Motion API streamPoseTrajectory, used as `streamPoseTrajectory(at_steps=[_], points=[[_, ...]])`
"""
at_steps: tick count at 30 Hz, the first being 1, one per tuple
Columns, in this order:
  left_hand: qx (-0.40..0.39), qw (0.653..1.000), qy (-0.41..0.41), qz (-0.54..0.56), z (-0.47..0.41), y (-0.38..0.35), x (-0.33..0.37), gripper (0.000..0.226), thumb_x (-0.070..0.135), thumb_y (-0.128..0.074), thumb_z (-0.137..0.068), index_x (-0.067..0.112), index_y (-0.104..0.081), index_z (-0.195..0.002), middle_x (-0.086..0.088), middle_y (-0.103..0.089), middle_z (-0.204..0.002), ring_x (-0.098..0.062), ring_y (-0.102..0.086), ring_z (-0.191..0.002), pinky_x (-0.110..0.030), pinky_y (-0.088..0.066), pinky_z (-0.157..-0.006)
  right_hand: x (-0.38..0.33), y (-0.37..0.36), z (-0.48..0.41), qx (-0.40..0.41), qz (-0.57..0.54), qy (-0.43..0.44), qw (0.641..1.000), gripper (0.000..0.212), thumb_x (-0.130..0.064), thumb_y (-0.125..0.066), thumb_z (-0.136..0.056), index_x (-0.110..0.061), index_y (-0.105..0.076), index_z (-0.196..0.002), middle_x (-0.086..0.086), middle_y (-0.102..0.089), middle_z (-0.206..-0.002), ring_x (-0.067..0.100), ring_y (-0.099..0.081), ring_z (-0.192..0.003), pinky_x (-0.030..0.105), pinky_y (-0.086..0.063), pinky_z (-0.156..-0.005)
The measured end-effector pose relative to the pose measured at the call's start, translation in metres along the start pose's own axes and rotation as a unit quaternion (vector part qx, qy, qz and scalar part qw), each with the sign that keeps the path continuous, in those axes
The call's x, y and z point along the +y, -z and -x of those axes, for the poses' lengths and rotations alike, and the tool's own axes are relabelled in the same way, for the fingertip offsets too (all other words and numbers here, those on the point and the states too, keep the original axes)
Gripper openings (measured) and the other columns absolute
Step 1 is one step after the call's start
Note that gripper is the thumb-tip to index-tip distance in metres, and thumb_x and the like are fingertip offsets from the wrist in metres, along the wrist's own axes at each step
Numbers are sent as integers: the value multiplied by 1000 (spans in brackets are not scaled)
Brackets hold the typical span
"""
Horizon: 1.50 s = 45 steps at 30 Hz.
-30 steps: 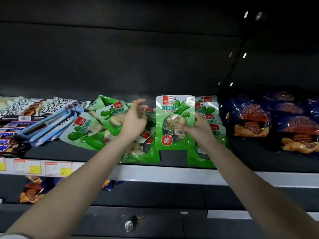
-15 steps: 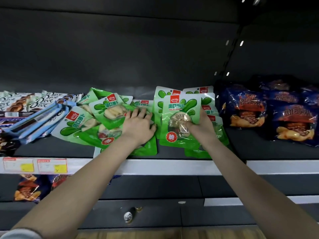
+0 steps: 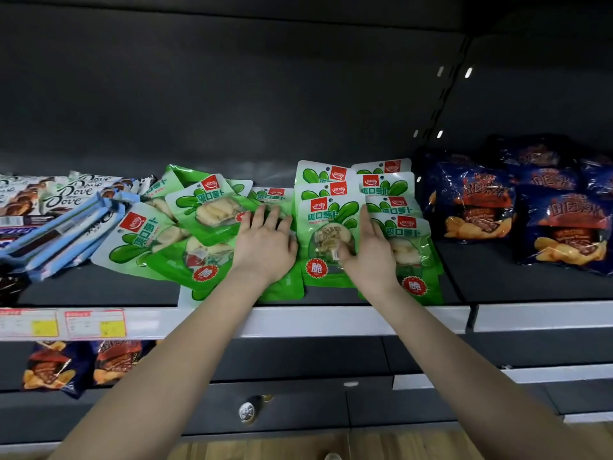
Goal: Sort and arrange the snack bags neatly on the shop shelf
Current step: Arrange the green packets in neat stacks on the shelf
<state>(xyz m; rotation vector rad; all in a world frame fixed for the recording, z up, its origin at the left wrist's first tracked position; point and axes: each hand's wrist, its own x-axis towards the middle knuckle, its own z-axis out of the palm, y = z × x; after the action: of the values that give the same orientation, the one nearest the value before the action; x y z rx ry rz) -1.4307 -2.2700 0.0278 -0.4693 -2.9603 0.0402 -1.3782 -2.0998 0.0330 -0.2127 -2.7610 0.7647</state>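
Green snack bags with red logos lie on the dark shelf [image 3: 331, 322]. A loose, skewed pile [image 3: 209, 214] spreads to the left. Two neater overlapping columns stand at the centre and right [image 3: 394, 207]. My right hand [image 3: 368, 257] grips the front green snack bag [image 3: 326, 220] of the centre column, thumb on its clear window and fingers along its right edge. The bag lies flat on the bags beneath it. My left hand [image 3: 265, 244] rests palm down, fingers spread, on the green bags just left of that column.
Dark blue snack bags [image 3: 474, 207] fill the shelf to the right. Dove chocolate packs [image 3: 63, 197] and light blue bars [image 3: 66, 227] lie at the left. Price tags [image 3: 94, 323] sit on the shelf's front rail. More blue bags [image 3: 59, 363] lie on the lower shelf.
My right hand has lowered the green bag from upright in the air onto the centre column. My left hand has dropped flat onto the bags beside it.
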Motion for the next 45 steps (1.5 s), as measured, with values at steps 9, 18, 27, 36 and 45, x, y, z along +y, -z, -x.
streamPoseTrajectory(at_steps=[9, 18, 27, 36, 45], points=[[0, 1000, 3, 4, 0, 1, 0, 55, 41, -26, -95, 21, -29, -146, -6, -21, -156, -28, -12, -144, -46, -8, -116, -1, -12, 4, -28, 151, 82, 985, 58, -34, -41, -95, -16, -26, -148, 18, 12, -156, 35, 6, -144, 51, -10, -114], [8, 1000, 1, 10, -1, 0, -1, 55, 41, -26, -95, 21, -30, -146, -6, -22, -156, -28, -13, -144, -45, -8, -116, 5, -20, 2, -57, 141, 80, 985, 56, -36, -33, -97, -26, -17, -150, 14, 0, -158, 34, 9, -144, 52, -6, -114], [27, 999, -14, 40, 1, -1, -3, 52, 48, -33, -93, 36, -30, -143, -6, -29, -153, -31, -17, -142, -47, -9, -115, -1, -6, 7, 93, 4, 106, 990, 41, -14, -61, -86, -19, -58, -126, 14, -32, -150, 31, -36, -135, 41, -41, -99], [105, 961, -37, 254, 10, 26, 18, 31, 34, -45, -94, 28, -62, -119, -2, -71, -92, -21, -65, -95, -40, -25, -113, 5, 23, -8, 4, -435, -76, 897, 53, 4, -64, -80, -27, -55, -122, -4, -63, -99, 11, -60, -98, 31, -50, -88], [104, 791, 10, 602, 2, 78, 63, 28, 42, -60, -88, 22, -64, -106, 19, -68, -78, 5, -64, -70, -10, -47, -60, -29, 57, -13, 80, -473, 62, 875, 37, -3, -60, -85, -33, -60, -106, -8, -73, -92, 9, -68, -93, 22, -53, -77]])
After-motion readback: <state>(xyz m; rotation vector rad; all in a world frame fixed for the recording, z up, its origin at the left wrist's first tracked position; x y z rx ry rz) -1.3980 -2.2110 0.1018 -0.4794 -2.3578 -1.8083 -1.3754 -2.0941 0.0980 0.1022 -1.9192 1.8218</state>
